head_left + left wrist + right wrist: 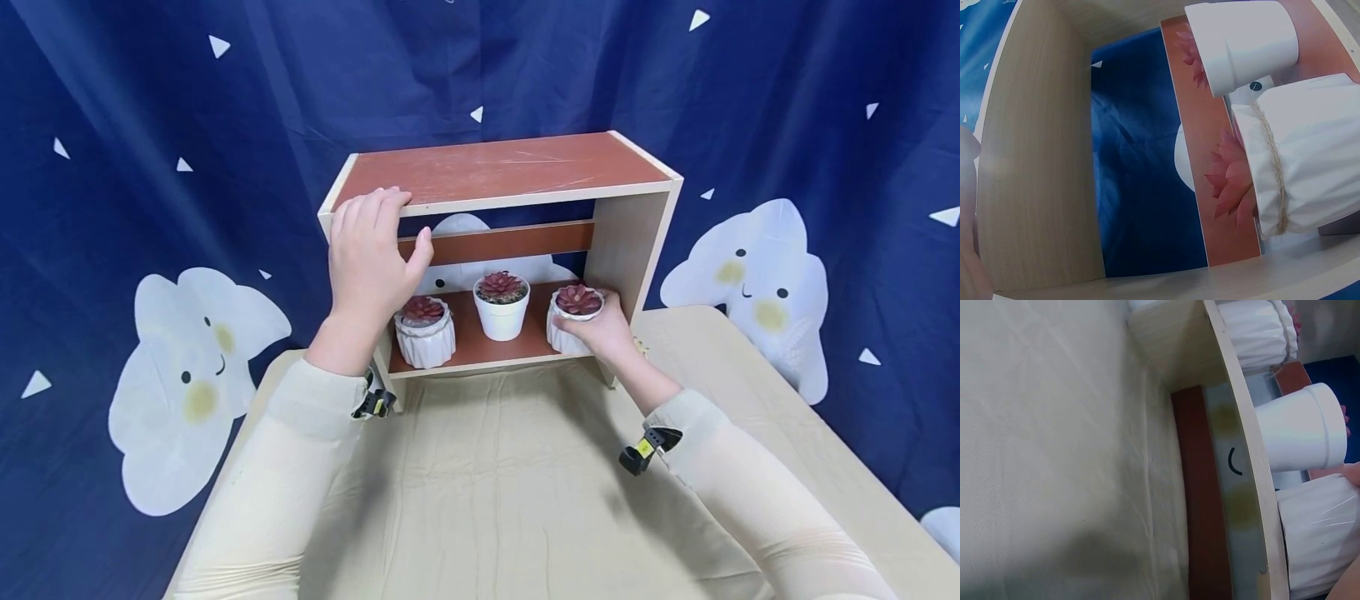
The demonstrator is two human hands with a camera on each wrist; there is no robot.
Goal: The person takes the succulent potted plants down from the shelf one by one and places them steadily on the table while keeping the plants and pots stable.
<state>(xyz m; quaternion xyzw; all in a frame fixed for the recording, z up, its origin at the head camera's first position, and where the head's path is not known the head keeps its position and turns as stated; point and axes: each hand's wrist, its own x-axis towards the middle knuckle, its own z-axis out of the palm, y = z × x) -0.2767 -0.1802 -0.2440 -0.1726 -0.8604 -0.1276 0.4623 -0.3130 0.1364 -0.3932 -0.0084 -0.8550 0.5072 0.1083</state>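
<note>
A small shelf unit [517,171] with a red-brown top and pale wooden sides stands on the cloth-covered table. My left hand [371,258] rests on its front left top corner, fingers over the edge. Inside, my right hand [609,333] grips a ribbed white pot with a dark red succulent [562,335] at the right end of the lower board. A smooth white pot with a succulent [502,318] stands in the middle. At the left is a white wrapped-looking pot [1310,156] with twine round its rim and a red succulent in it.
A red-brown back rail [510,243] crosses the unit behind the pots. Beige cloth [487,483] covers the table in front. Behind hangs a dark blue curtain [525,67] with white clouds and triangles.
</note>
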